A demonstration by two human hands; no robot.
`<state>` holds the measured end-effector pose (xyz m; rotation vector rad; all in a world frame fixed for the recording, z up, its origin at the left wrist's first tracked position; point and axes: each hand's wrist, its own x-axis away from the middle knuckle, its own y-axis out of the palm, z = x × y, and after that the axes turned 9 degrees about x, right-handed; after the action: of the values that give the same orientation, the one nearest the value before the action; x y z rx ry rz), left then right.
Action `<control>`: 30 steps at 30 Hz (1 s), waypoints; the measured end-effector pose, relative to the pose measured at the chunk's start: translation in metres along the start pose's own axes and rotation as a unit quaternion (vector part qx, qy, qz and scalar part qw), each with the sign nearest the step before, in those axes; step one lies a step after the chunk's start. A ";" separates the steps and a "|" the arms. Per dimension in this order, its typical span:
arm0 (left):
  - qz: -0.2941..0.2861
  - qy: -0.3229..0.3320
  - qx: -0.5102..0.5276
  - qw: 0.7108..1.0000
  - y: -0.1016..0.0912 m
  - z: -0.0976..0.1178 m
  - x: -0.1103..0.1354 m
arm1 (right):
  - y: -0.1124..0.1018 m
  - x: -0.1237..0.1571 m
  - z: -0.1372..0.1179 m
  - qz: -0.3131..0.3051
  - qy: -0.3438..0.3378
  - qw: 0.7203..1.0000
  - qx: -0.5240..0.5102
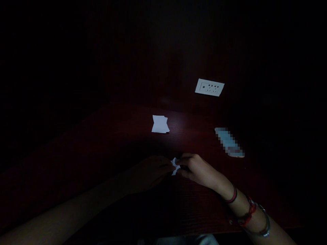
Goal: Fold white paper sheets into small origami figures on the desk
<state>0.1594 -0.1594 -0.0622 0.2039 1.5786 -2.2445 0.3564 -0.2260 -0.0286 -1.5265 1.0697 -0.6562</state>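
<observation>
1. grip state. i have both hands at the folded paper piece (174,163), which sits between the fingertips at the near middle of the worktop (190,127). the right hand (196,170) is closed on its right side, thumb and fingers pinching. the left hand (154,170) is in deep shadow; its fingertips appear closed on the left side, though i cannot make out the thumb.

2. handling. the paper is small and thin, so i judge a light, even pinch best: hard pressure may crush the points, uneven pressure may skew the creases. i would anchor one side with the left and work the other with the right, pressing each crease flat with a fingertip. the left hand's shadow hides part of the work; tilting the paper toward the light should help.

3. surface. the worktop is dark red with a faint sheen. beyond the hands lies a small stack of white paper (160,124), its edges slightly offset. a phone (228,142) with a blurred screen lies to the right, well apart from the hands.

4. room. lighting is very low. a white socket panel (209,87) is set in the dark wall (166,85) behind; the outer areas are too dark to read.
</observation>
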 end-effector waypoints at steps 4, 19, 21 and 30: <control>0.009 0.011 0.004 1.000 0.000 0.000 0.000 | -0.001 0.000 0.000 -0.001 0.001 1.000 -0.026; -0.035 -0.012 -0.001 0.999 -0.003 0.002 -0.001 | 0.000 0.002 0.001 -0.022 0.008 0.995 0.096; -0.037 -0.011 -0.006 0.999 -0.002 0.001 -0.001 | 0.000 0.002 0.000 -0.028 0.009 0.991 0.129; -0.019 -0.005 0.001 1.000 -0.003 0.002 0.001 | -0.001 0.001 0.001 -0.021 0.005 0.989 0.145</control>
<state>0.1578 -0.1602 -0.0594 0.1629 1.5869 -2.2736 0.3582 -0.2262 -0.0284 -1.2975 0.9070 -0.8128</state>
